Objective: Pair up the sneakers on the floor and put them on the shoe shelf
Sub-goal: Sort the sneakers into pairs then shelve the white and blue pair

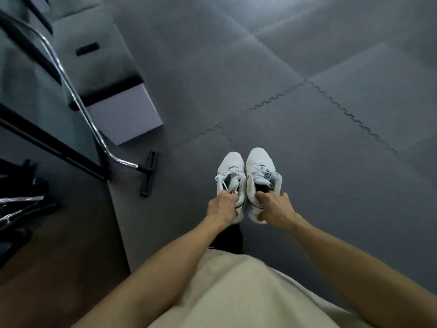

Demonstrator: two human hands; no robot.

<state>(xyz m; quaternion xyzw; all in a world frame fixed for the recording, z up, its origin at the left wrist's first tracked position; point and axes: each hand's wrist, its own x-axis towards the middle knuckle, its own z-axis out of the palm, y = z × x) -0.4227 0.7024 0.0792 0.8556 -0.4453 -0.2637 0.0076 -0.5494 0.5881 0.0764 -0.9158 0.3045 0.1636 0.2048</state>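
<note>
Two white sneakers are side by side in front of me, toes pointing away, above the grey foam floor mat (307, 138). My left hand (221, 207) grips the heel collar of the left sneaker (230, 174), near its loose laces. My right hand (274, 207) grips the heel of the right sneaker (261, 171), which has blue marks on its side, with fingers reaching into its opening. The two shoes touch along their inner sides. No shoe shelf can be made out for sure.
A chrome tube frame (78, 100) with a black foot bar (147, 174) stands at the left, beside a grey upholstered piece with a pale base (125, 114). Dark wooden floor (59, 245) lies left of the mat edge. Dark items (21, 204) sit at far left.
</note>
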